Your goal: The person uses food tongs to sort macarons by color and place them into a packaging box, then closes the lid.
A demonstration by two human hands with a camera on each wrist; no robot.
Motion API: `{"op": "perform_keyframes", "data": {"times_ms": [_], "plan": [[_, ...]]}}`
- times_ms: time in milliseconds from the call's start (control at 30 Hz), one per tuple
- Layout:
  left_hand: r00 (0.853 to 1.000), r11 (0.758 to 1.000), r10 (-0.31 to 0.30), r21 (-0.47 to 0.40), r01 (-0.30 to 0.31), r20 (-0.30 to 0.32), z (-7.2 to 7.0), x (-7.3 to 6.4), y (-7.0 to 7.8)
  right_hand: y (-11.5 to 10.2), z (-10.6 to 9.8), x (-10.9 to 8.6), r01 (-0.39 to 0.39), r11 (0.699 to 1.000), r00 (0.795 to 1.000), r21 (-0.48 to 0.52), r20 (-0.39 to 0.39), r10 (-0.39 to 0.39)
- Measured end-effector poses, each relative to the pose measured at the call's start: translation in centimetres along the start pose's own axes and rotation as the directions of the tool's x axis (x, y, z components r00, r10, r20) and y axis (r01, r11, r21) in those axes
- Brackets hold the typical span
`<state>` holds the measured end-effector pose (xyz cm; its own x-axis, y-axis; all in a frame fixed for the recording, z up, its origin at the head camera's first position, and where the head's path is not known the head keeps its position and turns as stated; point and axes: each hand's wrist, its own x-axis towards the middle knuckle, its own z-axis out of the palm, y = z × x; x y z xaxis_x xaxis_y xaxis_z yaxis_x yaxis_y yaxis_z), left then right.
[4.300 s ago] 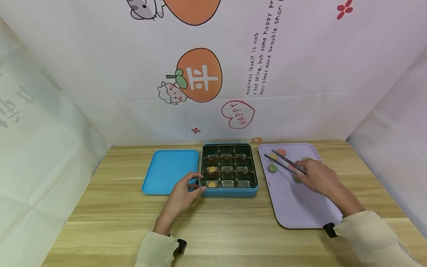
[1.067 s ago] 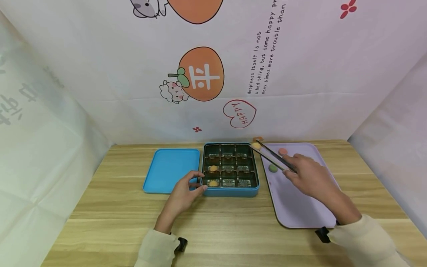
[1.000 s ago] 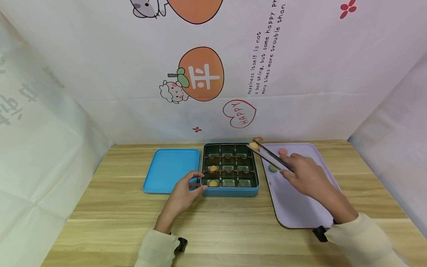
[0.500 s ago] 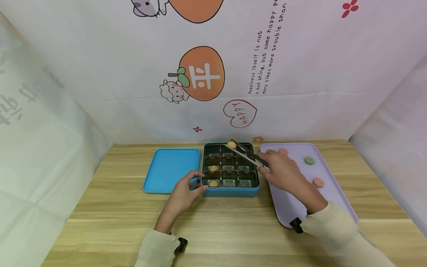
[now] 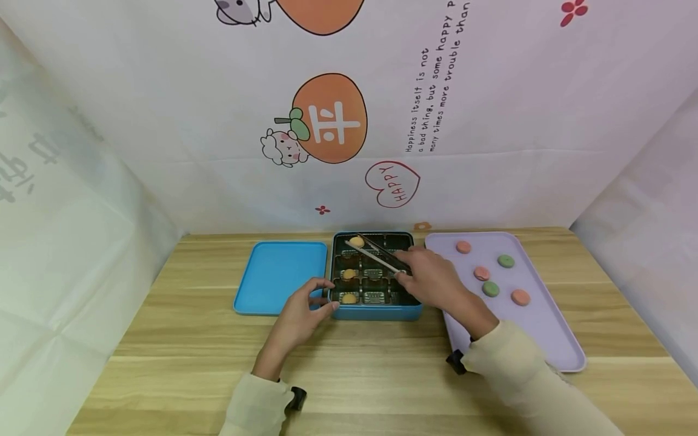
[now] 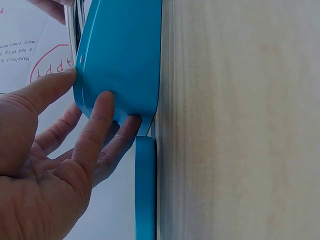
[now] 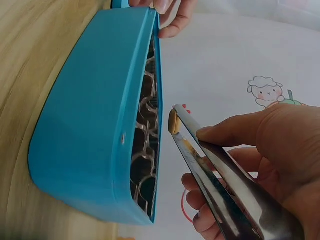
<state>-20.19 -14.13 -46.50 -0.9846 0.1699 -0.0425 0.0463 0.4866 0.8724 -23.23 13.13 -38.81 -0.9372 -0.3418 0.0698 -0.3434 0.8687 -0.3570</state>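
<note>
A blue tin box (image 5: 376, 312) with a compartmented clear-plastic insert stands on the table. My left hand (image 5: 300, 312) holds its front left corner, thumb and fingertips against the walls; the left wrist view shows these fingers on the blue side. My right hand (image 5: 433, 278) grips metal tongs (image 5: 378, 257) over the box. Between their tips is a yellow macaron (image 7: 173, 121), above the rim in the right wrist view and over the back left compartment in the head view. One yellow macaron (image 5: 349, 274) lies in the middle left compartment, another yellow macaron (image 5: 349, 298) in the front left one.
A lilac tray (image 5: 523, 333) to the right bears pink macarons (image 5: 463, 247) and green macarons (image 5: 506, 261). The flat blue lid (image 5: 280, 275) lies left of the box. A printed white cloth (image 5: 218, 151) hangs behind the wooden table (image 5: 354, 375).
The tongs have picked up the yellow macaron from the tray and carried it left across the box to the back left compartment. My left hand has stayed at the corner.
</note>
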Motion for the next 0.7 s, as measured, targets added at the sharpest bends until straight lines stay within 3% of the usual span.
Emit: {"op": "perform_keyframes", "data": {"times_ms": [700], "plan": [[1.000,1.000,0.004,-0.009,-0.004,0.005,0.0,0.0,0.0,-0.7,1.4,1.7,-0.027,1.000,0.998,-0.013,0.058,0.028]]}}
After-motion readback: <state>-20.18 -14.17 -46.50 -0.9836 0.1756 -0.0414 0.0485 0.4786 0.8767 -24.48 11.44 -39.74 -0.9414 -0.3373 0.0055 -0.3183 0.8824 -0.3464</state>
